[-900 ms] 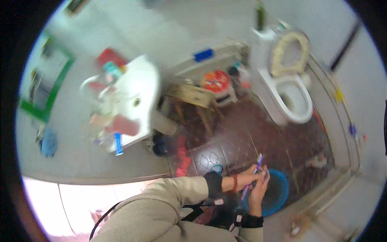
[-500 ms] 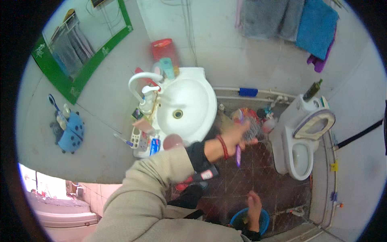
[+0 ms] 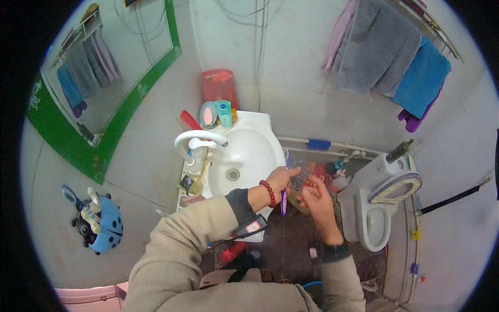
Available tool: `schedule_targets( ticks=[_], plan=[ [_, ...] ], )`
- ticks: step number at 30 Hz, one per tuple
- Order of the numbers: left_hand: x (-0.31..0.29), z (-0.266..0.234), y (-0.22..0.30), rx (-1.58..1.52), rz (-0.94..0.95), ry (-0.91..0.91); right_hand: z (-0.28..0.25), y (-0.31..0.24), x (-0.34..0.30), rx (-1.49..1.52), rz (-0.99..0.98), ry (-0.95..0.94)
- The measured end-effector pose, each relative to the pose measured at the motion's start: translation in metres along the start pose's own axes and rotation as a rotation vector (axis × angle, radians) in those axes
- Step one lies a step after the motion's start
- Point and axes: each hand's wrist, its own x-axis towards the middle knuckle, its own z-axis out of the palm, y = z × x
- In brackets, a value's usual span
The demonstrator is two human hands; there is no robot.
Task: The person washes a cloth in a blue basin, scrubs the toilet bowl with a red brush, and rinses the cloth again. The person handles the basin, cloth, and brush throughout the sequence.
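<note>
We look down on a white sink (image 3: 254, 118) set against the left wall of a small pale-walled room, its drain (image 3: 233, 174) uncovered near the middle. A white tap (image 3: 183, 139) arches in from the sink's left edge; by the upper left corner we see a red box (image 3: 218, 86), a teal tube (image 3: 223, 115) and a pink-and-grey oval dish (image 3: 208, 115). A green-framed mirror (image 3: 140, 86) and a blue ladybird-shaped holder (image 3: 108, 224) hang on the left wall, and a grey towel (image 3: 374, 47) on the far one. Just at the sink's right edge, our left hand (image 3: 278, 182) is closed round a purple toothbrush (image 3: 284, 204), which stands lengthwise along the rim. Our right hand (image 3: 319, 208), fingers half curled, hangs beside it, past that edge; we cannot tell whether the fingertips hold anything. A grey mesh-like patch (image 3: 300, 176) shows between the hands, its contact unclear. Our left forearm crosses the sink's lower edge, leaving little room there. Dark floor tiles (image 3: 306, 234) show below our hands, and the toilet (image 3: 375, 229) stands to the right, apart from our right forearm.
</note>
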Motion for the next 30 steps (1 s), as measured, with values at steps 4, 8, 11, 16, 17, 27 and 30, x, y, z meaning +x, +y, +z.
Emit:
schedule_targets(
  ticks=[4, 8, 11, 16, 17, 27, 30],
  plan=[
    [0.004, -0.027, 0.02, -0.124, 0.115, 0.085, 0.041, -0.004, 0.074, -0.05, 0.066, -0.048],
    [0.005, -0.063, 0.034, -0.197, 0.066, 0.24, 0.058, 0.01, 0.134, -0.087, 0.112, -0.231],
    [-0.007, -0.085, 0.026, -0.258, 0.022, 0.381, 0.079, 0.028, 0.19, -0.11, 0.186, -0.338],
    [-0.036, -0.103, 0.015, -0.328, 0.027, 0.349, 0.142, 0.078, 0.279, -0.223, 0.156, -0.54],
    [-0.041, -0.103, 0.016, -0.326, 0.026, 0.357, 0.158, 0.089, 0.293, -0.279, 0.125, -0.543],
    [-0.067, -0.1, 0.03, -0.514, 0.072, 0.451, 0.269, 0.162, 0.345, -0.417, -0.336, -0.485],
    [-0.061, -0.106, 0.027, -0.551, 0.095, 0.513, 0.264, 0.168, 0.345, -0.411, -0.406, -0.519]
  ],
)
